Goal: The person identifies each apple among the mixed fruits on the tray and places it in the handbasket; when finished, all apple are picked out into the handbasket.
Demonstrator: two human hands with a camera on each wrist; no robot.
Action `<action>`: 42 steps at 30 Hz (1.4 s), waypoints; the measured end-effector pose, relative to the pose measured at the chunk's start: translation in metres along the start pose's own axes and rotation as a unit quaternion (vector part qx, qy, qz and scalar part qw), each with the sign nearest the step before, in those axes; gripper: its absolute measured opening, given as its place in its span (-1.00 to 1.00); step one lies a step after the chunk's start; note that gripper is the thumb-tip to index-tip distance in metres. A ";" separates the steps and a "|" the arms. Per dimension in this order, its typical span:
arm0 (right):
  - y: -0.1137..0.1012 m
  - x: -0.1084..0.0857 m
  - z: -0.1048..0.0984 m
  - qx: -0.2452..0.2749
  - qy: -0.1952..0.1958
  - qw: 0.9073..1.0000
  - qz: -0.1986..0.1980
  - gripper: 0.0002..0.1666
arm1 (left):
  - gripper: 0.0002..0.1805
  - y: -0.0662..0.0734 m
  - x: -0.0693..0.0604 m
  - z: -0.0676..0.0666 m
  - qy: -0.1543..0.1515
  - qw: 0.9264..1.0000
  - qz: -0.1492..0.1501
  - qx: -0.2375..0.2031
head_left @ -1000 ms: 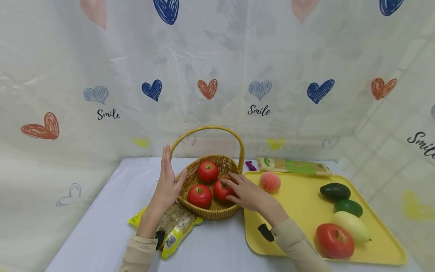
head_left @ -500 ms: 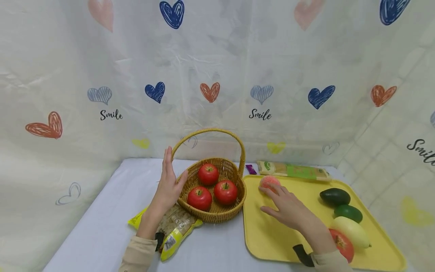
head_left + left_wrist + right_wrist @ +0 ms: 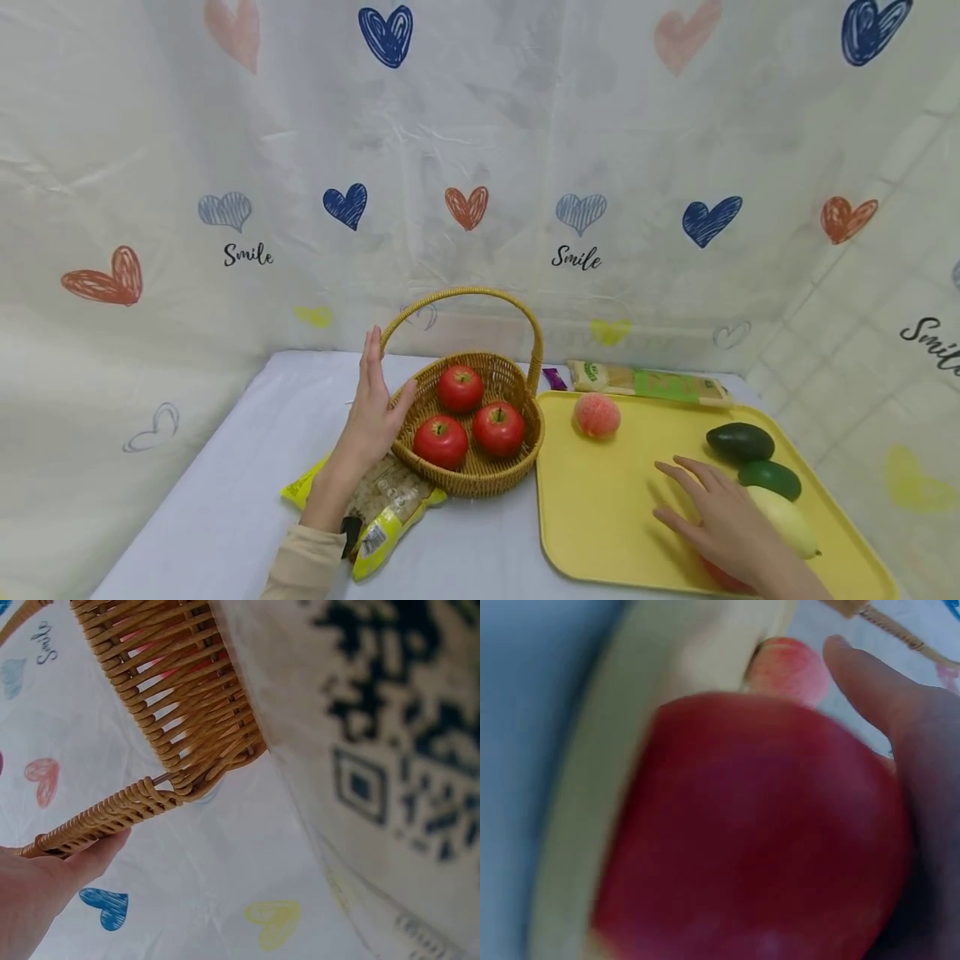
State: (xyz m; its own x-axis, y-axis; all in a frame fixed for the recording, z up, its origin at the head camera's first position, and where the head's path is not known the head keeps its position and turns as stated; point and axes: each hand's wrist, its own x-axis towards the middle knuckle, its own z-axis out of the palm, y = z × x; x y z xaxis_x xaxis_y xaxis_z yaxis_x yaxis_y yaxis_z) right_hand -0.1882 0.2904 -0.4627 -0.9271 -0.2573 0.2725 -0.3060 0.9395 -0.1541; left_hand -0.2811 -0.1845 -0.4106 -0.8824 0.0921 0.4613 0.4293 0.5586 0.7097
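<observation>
A wicker basket (image 3: 480, 483) with a tall arched handle holds three red apples (image 3: 460, 388). Against the left side of its handle lies my left hand (image 3: 369, 421), fingers straight up and thumb apart; the left wrist view shows the thumb along the wicker handle (image 3: 112, 814). Above the yellow tray (image 3: 592, 533) my right hand (image 3: 723, 521) is spread, holding nothing. A large tomato (image 3: 726, 577) lies mostly hidden under it and fills much of the right wrist view, as a red blurred tomato (image 3: 757, 832) beside the thumb. Nearby lies a pale yellow-green fruit (image 3: 783, 521).
On the tray are a peach (image 3: 597, 415), a dark avocado (image 3: 741, 442) and a green fruit (image 3: 771, 480). A long food packet (image 3: 648, 383) and a small purple packet (image 3: 555, 379) lie behind. A yellow-edged bag (image 3: 397, 508) lies in front of the basket.
My right hand has left the apple in the basket and moved right, past the peach, to above the tomato. My left hand has stayed at the basket handle.
</observation>
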 end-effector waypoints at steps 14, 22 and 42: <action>0.023 -0.040 0.006 -0.042 0.073 0.996 -0.024 -0.50 | 0.00 0.001 -0.005 -0.001 0.007 1.000 0.001 0.002; 0.029 -0.052 0.003 -0.057 0.018 0.998 0.008 -0.31 | 0.00 0.000 -0.004 0.000 -0.002 1.000 0.000 -0.005; 0.039 -0.048 -0.019 -0.019 -0.146 0.988 0.047 0.09 | 0.01 0.000 0.000 -0.002 0.002 1.000 0.005 0.004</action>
State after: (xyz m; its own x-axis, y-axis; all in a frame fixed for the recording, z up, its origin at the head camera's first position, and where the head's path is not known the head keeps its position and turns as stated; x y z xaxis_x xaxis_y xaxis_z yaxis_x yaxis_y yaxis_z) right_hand -0.1515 0.3432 -0.4639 -0.9756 -0.2178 -0.0283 -0.2124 0.9686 -0.1292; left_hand -0.2806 -0.1857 -0.4097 -0.8771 0.0956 0.4707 0.4373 0.5645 0.7001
